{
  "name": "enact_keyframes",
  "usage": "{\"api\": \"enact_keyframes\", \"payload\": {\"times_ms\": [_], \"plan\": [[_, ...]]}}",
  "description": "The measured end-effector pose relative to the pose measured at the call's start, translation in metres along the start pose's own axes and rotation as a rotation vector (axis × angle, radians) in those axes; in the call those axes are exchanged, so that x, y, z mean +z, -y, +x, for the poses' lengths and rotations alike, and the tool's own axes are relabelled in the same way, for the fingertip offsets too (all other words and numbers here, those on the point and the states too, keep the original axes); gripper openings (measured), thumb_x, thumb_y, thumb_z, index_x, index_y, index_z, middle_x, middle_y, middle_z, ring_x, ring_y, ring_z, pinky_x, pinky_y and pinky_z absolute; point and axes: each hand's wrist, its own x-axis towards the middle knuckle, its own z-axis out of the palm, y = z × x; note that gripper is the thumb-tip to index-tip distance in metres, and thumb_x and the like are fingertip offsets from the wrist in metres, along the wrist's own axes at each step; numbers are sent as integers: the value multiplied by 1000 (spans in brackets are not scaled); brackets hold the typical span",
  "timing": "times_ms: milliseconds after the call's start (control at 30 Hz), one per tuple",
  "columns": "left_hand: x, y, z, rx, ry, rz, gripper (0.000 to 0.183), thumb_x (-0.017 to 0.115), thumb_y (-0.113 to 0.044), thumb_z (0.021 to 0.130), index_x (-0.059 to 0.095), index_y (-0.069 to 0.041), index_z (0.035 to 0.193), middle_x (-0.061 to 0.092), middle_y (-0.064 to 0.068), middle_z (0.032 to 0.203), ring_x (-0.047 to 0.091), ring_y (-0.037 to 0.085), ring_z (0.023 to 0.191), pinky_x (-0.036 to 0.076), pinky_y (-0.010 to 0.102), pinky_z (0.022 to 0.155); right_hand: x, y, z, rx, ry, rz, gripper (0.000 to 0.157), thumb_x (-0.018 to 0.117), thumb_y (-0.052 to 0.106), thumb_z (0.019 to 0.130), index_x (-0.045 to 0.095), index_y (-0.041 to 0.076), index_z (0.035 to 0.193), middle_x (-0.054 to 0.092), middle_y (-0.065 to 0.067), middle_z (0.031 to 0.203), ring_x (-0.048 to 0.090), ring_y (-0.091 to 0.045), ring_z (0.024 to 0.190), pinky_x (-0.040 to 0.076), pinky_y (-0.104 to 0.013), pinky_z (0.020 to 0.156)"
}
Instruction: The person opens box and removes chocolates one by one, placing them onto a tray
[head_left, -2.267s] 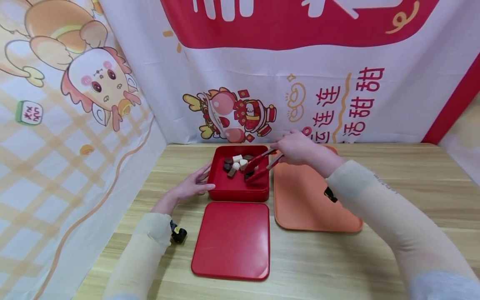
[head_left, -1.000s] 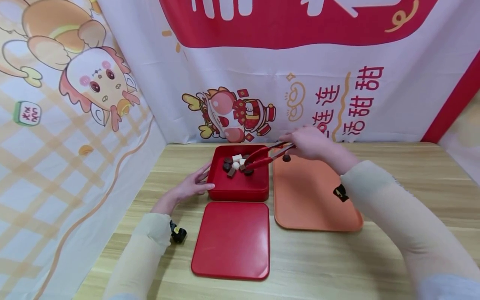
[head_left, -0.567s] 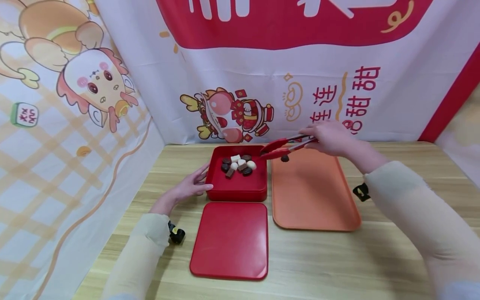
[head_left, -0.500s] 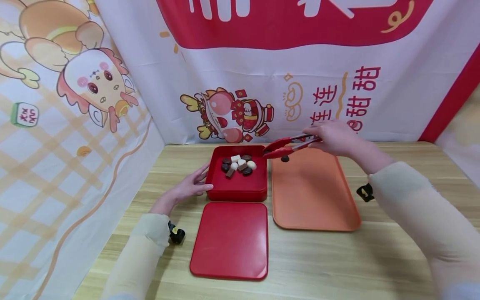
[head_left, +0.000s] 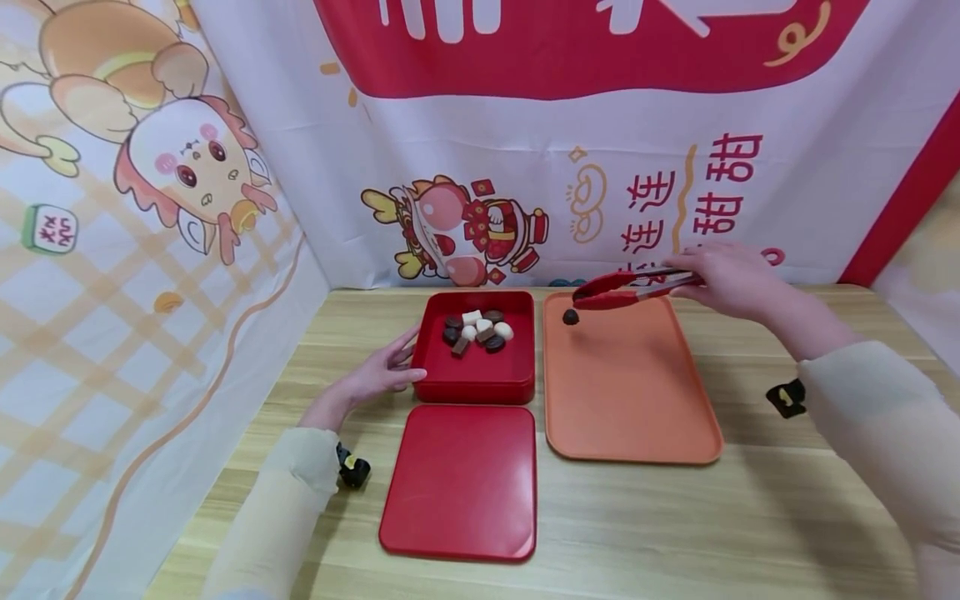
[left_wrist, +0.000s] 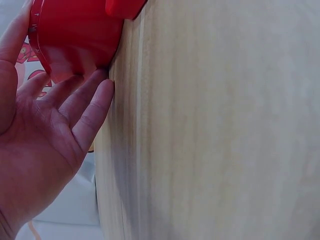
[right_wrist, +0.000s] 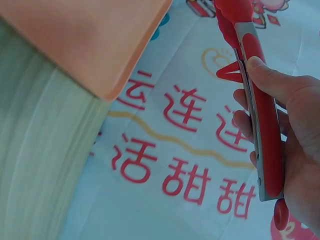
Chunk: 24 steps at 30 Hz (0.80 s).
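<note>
My right hand (head_left: 738,279) grips red-and-metal tongs (right_wrist: 262,115), its thumb along one arm of them. The red tong tips are close together over the far left of the orange tray (head_left: 630,392), with something dark between them. Just below the tips on that tray lies one dark chocolate (head_left: 571,317). In the red square box (head_left: 472,390) is a cluster of white, light brown and dark chocolates (head_left: 483,329). My left hand (head_left: 382,372) rests at the box's left side, fingers extended against its wall and thumb at the front left corner.
A red square lid (head_left: 459,483) lies flat in front of the box. The tray stands right beside the box on the wooden table (head_left: 637,525). Printed cloth (head_left: 300,150) hangs behind and at the left.
The tongs in my right hand have come out of the box and moved right, over the tray. A dark chocolate on the tray has come into sight. My left hand has stayed at the box.
</note>
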Motion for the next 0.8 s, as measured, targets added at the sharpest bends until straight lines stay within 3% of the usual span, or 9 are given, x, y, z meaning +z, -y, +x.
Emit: {"api": "enact_keyframes", "payload": {"times_ms": [133, 300, 533, 800], "plan": [[1, 0, -2, -3, -1, -3, 83, 64, -18, 95, 10, -26, 158, 16, 16, 159, 28, 39, 139, 46, 52, 96, 3, -9, -7, 36, 24, -6, 50, 76, 18, 84, 62, 2, 129, 64, -25, 115, 60, -42, 103, 45, -59, 86], [2, -2, -4, -2, -3, 0, 82, 64, -17, 96, 10, -26, 158, 16, 16, 160, 28, 39, 139, 46, 51, 94, 8, -21, -15, 65, 42, -8, 51, 76, 22, 85, 61, -1, 128, 67, -22, 103, 62, -39, 90, 48, -57, 80], [1, -3, -3, -1, -1, 7, 80, 62, -15, 97, 10, -26, 158, 16, 16, 159, 30, 39, 138, 47, 50, 93, 23, -36, -25, 86, 67, 32, 54, 74, 25, 88, 58, -4, 130, 60, -30, 120, 57, -48, 108, 42, -63, 90], [2, -4, -2, -13, 5, -7, 81, 62, -15, 97, 11, -29, 157, 17, 15, 160, 30, 36, 138, 47, 47, 93, 44, -43, -25, 53, 46, 33, 47, 76, 23, 85, 64, -4, 122, 64, -26, 115, 60, -45, 104, 44, -60, 87]]}}
